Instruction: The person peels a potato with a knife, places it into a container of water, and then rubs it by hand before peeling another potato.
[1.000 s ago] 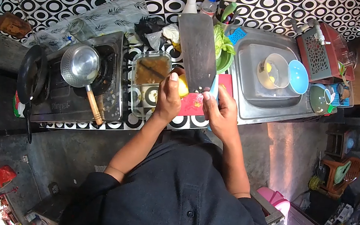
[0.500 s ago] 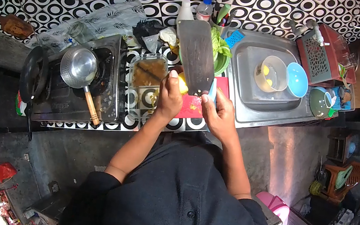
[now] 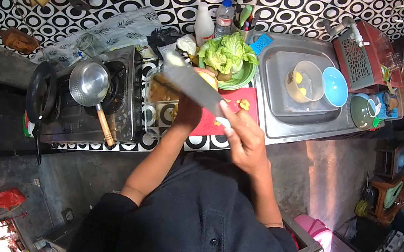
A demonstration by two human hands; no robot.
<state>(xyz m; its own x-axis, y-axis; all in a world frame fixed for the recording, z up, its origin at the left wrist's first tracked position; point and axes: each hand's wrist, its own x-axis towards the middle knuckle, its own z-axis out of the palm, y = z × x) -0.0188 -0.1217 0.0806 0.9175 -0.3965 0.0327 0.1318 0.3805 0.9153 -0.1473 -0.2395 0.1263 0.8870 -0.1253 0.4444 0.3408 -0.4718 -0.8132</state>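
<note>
My right hand [image 3: 245,141] is closed round the handle of a wide cleaver [image 3: 195,87], whose blurred blade points up and left across my left hand. Behind the blade, my left hand [image 3: 189,110] holds a yellowish-red piece of food [image 3: 208,78], partly hidden. Beneath both hands lies a red cutting board [image 3: 253,102] with small yellow scraps [image 3: 243,103] on it. Just beyond the board stands a green bowl [image 3: 246,76] of leafy lettuce [image 3: 230,53].
To the left are a stove [image 3: 64,119] with a wooden-handled saucepan [image 3: 89,83] and a black pan [image 3: 41,91]. A sink [image 3: 287,127] at the right holds a clear tub [image 3: 308,80] and a blue bowl [image 3: 334,87]. Bottles [image 3: 224,18] stand behind the lettuce.
The cleaver has swung from upright to slanting left, uncovering the lettuce bowl. My right hand has moved slightly down and right, and my left hand is now partly behind the blade.
</note>
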